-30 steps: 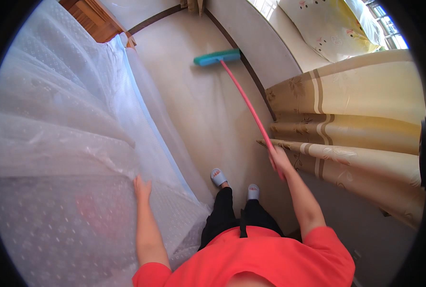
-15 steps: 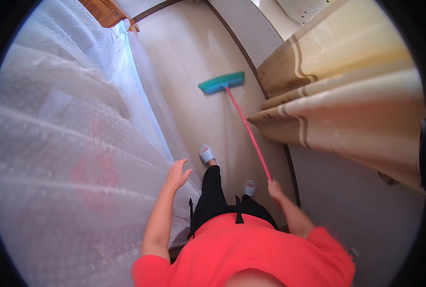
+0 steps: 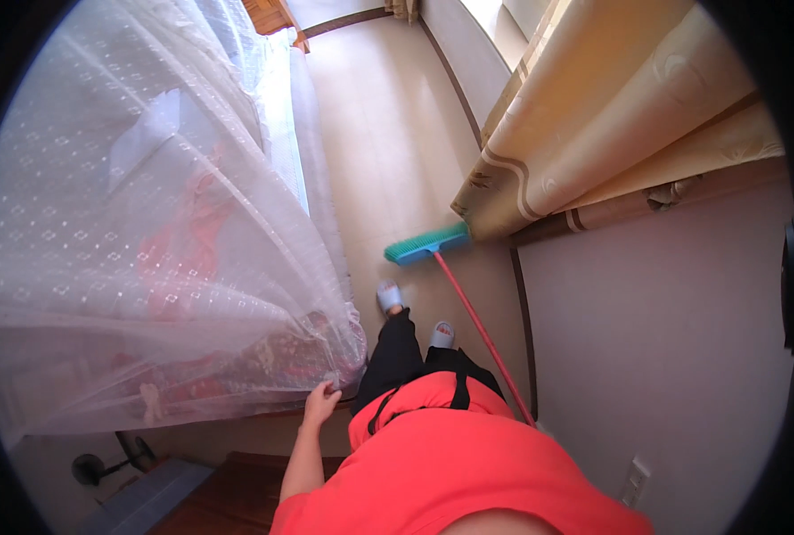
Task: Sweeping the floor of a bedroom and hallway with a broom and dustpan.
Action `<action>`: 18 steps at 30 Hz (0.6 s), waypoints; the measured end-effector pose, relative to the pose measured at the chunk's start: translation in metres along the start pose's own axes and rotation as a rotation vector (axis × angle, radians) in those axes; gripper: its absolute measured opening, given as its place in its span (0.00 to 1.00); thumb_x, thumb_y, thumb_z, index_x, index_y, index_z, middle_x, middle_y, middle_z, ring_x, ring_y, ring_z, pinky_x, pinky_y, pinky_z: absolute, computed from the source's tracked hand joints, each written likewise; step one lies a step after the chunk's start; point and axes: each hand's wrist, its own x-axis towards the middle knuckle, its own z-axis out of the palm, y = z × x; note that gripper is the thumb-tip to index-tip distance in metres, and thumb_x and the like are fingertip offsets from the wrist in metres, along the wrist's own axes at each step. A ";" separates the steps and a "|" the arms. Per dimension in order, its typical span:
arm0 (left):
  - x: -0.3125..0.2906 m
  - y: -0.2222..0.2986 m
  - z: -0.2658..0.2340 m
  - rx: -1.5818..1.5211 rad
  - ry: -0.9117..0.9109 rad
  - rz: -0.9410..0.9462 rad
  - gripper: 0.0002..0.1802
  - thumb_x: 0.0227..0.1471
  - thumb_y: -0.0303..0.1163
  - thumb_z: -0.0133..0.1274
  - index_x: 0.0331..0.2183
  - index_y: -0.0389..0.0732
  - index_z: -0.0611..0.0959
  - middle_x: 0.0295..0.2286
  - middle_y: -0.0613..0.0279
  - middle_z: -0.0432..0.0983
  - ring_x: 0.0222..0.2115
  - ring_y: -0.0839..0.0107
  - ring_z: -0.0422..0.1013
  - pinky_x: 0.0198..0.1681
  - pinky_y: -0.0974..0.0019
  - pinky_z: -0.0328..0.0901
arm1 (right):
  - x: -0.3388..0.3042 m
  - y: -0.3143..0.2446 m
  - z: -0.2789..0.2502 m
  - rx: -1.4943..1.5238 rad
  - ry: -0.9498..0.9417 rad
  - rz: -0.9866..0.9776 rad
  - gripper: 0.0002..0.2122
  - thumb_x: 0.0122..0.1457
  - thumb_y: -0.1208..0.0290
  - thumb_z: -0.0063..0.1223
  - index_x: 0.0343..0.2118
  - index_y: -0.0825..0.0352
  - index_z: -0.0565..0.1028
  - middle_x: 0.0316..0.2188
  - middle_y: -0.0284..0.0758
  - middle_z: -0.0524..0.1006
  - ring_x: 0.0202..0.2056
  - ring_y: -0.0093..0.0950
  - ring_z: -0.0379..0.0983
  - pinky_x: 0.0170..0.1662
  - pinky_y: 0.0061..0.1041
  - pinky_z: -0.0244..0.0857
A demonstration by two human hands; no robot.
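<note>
A broom (image 3: 428,243) with a blue head and green bristles rests on the floor ahead of me. Its red handle slants down to the right and disappears behind my red shirt. My right hand is out of sight behind the shirt, so its hold on the handle is hidden. At the lower corner of a white mosquito net (image 3: 237,294), my left hand (image 3: 320,404) is raised, fingers loosely bent and a little apart. It is beside the net's edge, and I cannot tell whether they touch. Nothing shows in that hand.
A netted bed lines the left side, with pink cloth inside. Gold patterned curtains (image 3: 584,116) hang on the right, above a pale wall (image 3: 646,294) with a socket (image 3: 634,482). Brown wooden furniture (image 3: 237,495) stands at lower left. My feet wear light slippers (image 3: 442,335).
The broom head has come closer to my feet, toward the curtain's lower edge. My right hand has gone out of view. My left hand is lower, by the net's corner.
</note>
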 end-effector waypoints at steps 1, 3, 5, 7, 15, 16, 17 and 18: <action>-0.015 -0.006 0.007 -0.014 0.036 -0.056 0.25 0.41 0.36 0.57 0.43 0.37 0.74 0.33 0.51 0.74 0.33 0.62 0.72 0.38 0.64 0.66 | 0.023 -0.001 -0.001 0.043 0.014 -0.094 0.26 0.57 0.51 0.37 0.22 0.75 0.70 0.20 0.51 0.71 0.25 0.48 0.67 0.27 0.40 0.58; -0.044 -0.025 0.018 -0.024 0.146 -0.140 0.24 0.41 0.36 0.57 0.42 0.37 0.74 0.34 0.52 0.74 0.35 0.62 0.71 0.39 0.64 0.65 | 0.063 -0.023 -0.008 0.087 0.005 -0.211 0.25 0.57 0.51 0.36 0.21 0.74 0.70 0.19 0.48 0.71 0.24 0.46 0.67 0.26 0.39 0.58; -0.070 -0.050 0.031 -0.037 0.265 -0.204 0.23 0.41 0.35 0.56 0.42 0.38 0.74 0.35 0.52 0.73 0.36 0.63 0.70 0.40 0.64 0.64 | 0.106 -0.098 -0.021 0.133 -0.039 -0.262 0.24 0.57 0.50 0.36 0.19 0.70 0.69 0.14 0.39 0.69 0.18 0.34 0.65 0.21 0.32 0.57; -0.096 -0.077 0.042 -0.088 0.373 -0.290 0.22 0.41 0.33 0.56 0.41 0.38 0.74 0.35 0.53 0.72 0.36 0.63 0.70 0.41 0.64 0.64 | 0.151 -0.187 -0.020 0.222 -0.098 -0.308 0.24 0.57 0.49 0.35 0.17 0.67 0.68 0.10 0.31 0.65 0.14 0.25 0.63 0.18 0.27 0.56; -0.215 -0.113 0.099 -0.293 0.404 -0.693 0.24 0.43 0.26 0.55 0.45 0.35 0.70 0.39 0.53 0.70 0.36 0.66 0.69 0.41 0.66 0.64 | 0.376 -0.577 0.005 0.324 -0.065 -0.544 0.22 0.57 0.56 0.31 0.12 0.67 0.64 0.06 0.36 0.64 0.08 0.31 0.62 0.12 0.34 0.57; -0.233 -0.118 0.111 -0.276 0.420 -0.742 0.25 0.43 0.26 0.56 0.45 0.35 0.70 0.40 0.52 0.70 0.36 0.66 0.68 0.41 0.66 0.65 | 0.385 -0.621 0.008 0.293 -0.034 -0.580 0.20 0.54 0.63 0.33 0.09 0.67 0.65 0.06 0.38 0.65 0.08 0.33 0.64 0.13 0.33 0.58; -0.242 -0.119 0.124 -0.281 0.427 -0.794 0.27 0.42 0.26 0.56 0.46 0.36 0.69 0.40 0.51 0.68 0.38 0.64 0.68 0.41 0.66 0.64 | 0.400 -0.655 0.004 0.156 -0.005 -0.601 0.18 0.51 0.68 0.33 0.08 0.68 0.67 0.07 0.41 0.66 0.09 0.34 0.65 0.13 0.33 0.59; -0.250 -0.117 0.132 -0.271 0.428 -0.834 0.27 0.42 0.26 0.56 0.46 0.36 0.69 0.40 0.51 0.68 0.38 0.64 0.68 0.41 0.66 0.64 | 0.399 -0.684 0.015 0.141 -0.043 -0.611 0.17 0.52 0.68 0.32 0.11 0.70 0.67 0.07 0.40 0.66 0.09 0.34 0.65 0.13 0.34 0.59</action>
